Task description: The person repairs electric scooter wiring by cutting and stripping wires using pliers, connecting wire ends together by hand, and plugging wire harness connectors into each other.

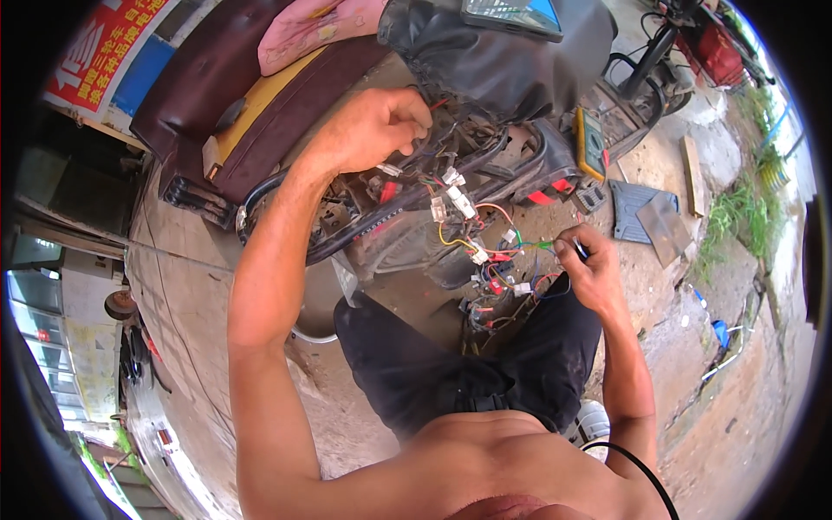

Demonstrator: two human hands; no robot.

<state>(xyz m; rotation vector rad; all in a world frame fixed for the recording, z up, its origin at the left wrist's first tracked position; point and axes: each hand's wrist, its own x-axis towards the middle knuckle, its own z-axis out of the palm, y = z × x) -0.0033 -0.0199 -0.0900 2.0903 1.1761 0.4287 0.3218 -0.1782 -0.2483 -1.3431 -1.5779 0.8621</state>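
My left hand reaches over the black tubular frame of an opened vehicle, fingers curled closed. A thin red piece shows just past its fingertips; what the fingers hold is hidden. Above my right thigh, my right hand is closed in a pinch at the end of a green wire. A small dark, shiny thing also shows between its fingers. Between my hands hangs a wiring harness with several white connectors and red, yellow and black wires. A yellow multimeter leans on the frame at the right.
A maroon seat with pink cloth lies at the far left. Black sheeting covers the far part, with a flat tray-like case on top. A ribbed dark mat, a metal plate and a wooden strip lie right.
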